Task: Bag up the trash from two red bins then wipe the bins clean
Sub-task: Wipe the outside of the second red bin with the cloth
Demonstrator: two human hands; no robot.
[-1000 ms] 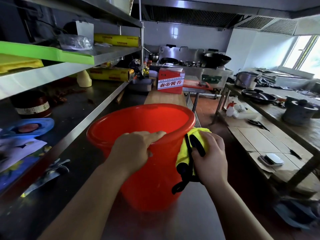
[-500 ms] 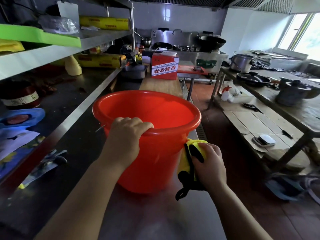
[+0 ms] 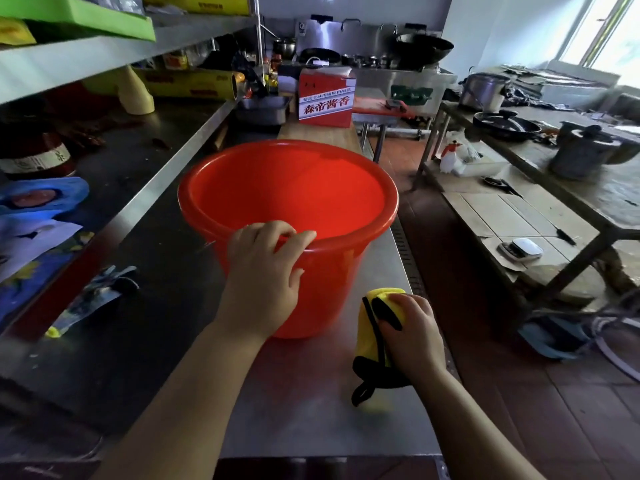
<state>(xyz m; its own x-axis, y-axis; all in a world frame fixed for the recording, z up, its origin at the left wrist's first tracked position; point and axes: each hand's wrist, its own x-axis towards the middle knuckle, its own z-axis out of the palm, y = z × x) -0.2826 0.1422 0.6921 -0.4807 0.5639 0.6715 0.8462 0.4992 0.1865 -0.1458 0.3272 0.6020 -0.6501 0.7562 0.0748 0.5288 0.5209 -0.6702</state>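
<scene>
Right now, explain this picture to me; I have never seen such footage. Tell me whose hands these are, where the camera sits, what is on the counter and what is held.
There is no machine here: these are a person's two bare hands, filmed by one wide-angle camera worn on their head, looking forward and down, so the arms reach in from below. A red bin stands on a steel counter, and no trash shows inside it. The left hand grips its near rim. The right hand holds a yellow cloth low beside the bin. A red box stands further back.
</scene>
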